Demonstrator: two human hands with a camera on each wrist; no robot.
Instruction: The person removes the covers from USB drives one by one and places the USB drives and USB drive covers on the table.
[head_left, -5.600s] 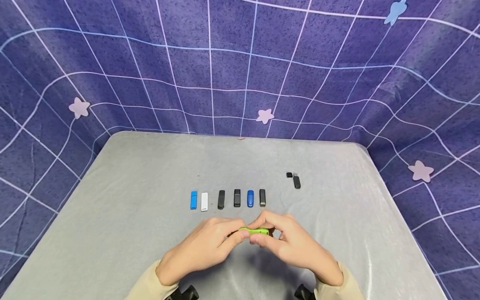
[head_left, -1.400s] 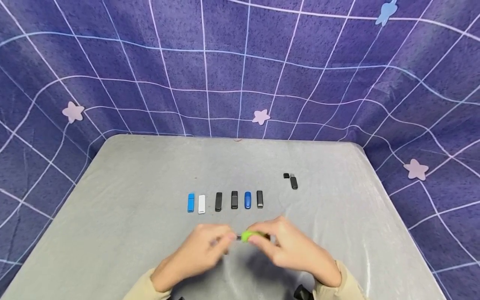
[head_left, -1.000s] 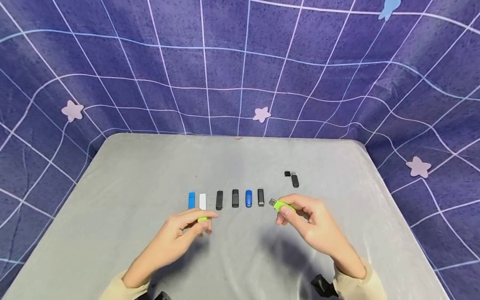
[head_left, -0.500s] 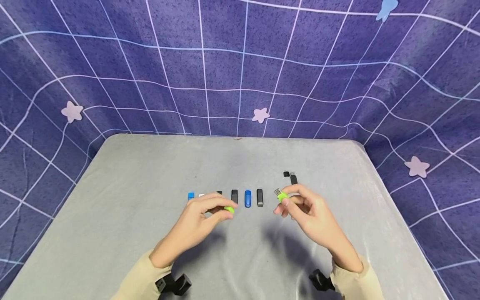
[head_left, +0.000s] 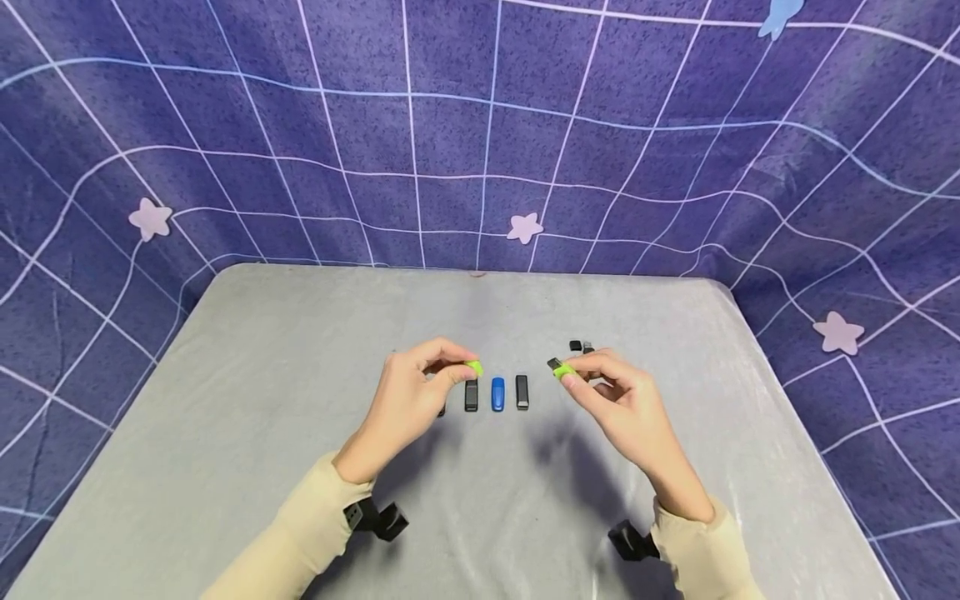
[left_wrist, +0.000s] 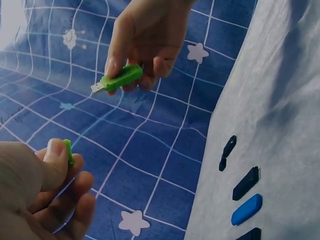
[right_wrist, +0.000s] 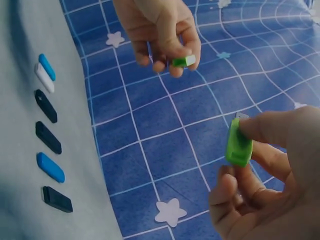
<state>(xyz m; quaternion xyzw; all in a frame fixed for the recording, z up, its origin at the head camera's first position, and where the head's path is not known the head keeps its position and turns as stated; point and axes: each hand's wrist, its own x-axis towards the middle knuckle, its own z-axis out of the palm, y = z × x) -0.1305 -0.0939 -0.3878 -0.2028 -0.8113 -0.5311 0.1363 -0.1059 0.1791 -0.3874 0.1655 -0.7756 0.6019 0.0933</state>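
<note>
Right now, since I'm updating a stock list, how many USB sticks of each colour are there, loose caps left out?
Black sticks: 4
Blue sticks: 2
White stick: 1
Green stick, in the hands: 1
Total: 8

from my remote post i see the left hand point(head_left: 412, 387) pinching a green cap point(head_left: 475, 366), the right hand point(head_left: 621, 404) a green usb stick point(head_left: 566, 372), 2 black sticks point(head_left: 522, 392) flanking 1 blue stick point(head_left: 498, 394).

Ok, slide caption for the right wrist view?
Left hand pinches a green cap, right hand a green USB stick; six sticks lie on grey cloth.
</note>
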